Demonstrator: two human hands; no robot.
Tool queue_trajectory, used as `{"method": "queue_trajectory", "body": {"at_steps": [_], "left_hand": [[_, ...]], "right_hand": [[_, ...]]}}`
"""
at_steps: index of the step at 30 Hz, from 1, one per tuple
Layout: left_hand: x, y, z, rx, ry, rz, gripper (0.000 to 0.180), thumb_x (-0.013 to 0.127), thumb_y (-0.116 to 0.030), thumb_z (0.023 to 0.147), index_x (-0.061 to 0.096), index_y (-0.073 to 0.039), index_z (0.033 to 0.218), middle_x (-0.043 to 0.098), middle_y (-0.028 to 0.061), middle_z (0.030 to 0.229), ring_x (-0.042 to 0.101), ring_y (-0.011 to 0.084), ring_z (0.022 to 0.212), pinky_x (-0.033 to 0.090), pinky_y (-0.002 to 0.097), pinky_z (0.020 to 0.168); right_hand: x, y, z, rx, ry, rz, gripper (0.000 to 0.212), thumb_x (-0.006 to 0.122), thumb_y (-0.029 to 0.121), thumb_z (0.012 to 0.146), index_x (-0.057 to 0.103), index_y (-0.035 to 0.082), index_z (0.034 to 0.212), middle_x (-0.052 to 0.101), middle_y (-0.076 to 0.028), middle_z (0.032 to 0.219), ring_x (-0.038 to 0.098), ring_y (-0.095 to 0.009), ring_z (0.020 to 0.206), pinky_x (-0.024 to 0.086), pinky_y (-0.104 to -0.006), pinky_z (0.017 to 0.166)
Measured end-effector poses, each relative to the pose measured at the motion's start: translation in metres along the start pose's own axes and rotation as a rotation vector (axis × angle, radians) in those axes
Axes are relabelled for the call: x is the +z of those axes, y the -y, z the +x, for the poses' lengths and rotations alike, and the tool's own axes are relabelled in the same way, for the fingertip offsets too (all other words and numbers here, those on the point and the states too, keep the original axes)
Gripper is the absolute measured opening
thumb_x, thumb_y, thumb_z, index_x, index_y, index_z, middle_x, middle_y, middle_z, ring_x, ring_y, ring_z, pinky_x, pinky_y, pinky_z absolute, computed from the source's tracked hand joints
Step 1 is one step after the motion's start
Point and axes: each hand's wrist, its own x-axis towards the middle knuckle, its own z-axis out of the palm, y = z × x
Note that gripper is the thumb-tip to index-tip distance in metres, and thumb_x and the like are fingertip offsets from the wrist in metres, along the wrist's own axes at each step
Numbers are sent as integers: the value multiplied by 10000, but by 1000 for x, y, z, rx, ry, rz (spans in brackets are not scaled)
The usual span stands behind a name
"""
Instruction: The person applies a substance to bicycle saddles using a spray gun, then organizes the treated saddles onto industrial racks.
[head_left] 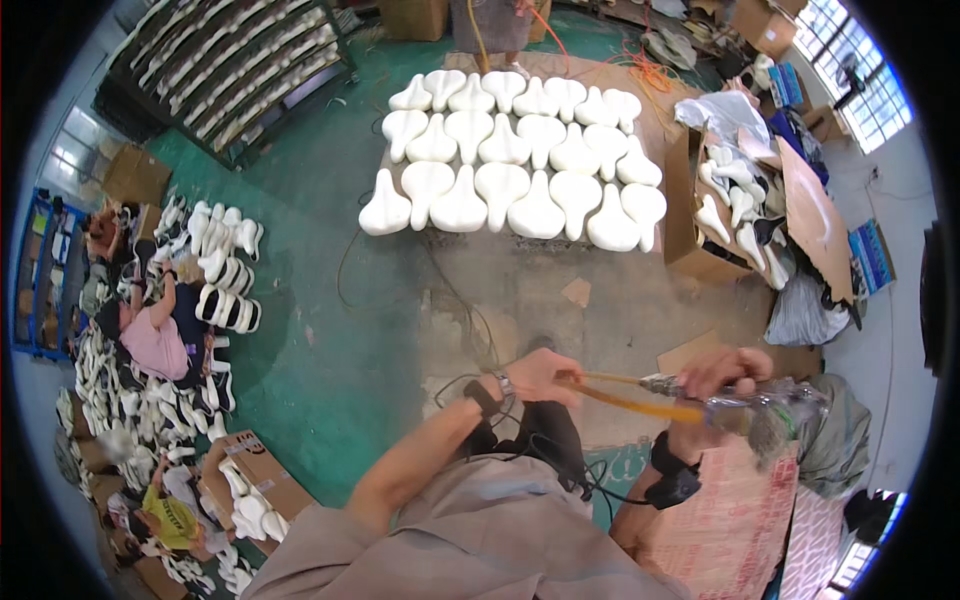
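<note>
My left hand point(548, 378) is closed around a yellow hose point(640, 402), in front of my waist. The hose bends round and runs right toward a long tool wrapped in clear plastic point(765, 398). Over that tool my right hand point(724, 372) is closed, its fingers curled on the wrapping. The tool's kind is hard to make out under the plastic and blur. Farther ahead, white bicycle saddles point(467, 205) lie in three rows on a low table, their noses pointing alternately toward and away from me.
A cardboard box point(690, 225) of saddles stands right of the table. At far left is a rack point(235, 75) filled with saddles. Two people point(160, 335) point(175, 520) sit among saddle piles on the left. Cables point(470, 310) cross the floor; another person point(490, 25) stands behind the table.
</note>
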Motion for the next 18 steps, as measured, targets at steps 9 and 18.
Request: {"method": "queue_trajectory", "body": {"at_steps": [9,18], "left_hand": [[-102,-20,-94,122,-33,-146,707,869,-360,680,592,-32,1242,659,47,973,595,150,904,489,310,842],[-184,-134,-74,239,-332,-264,311,668,-308,920,611,-8,978,556,69,662,486,155,586,412,337,562]], "right_hand": [[94,-14,114,-89,377,396,492,550,494,947,574,57,1172,564,-2,736,503,-180,740,493,-418,772],[197,-161,176,46,1366,267,880,482,783,831,608,-39,1120,647,-128,1019,589,-299,1016,462,-482,933]]}}
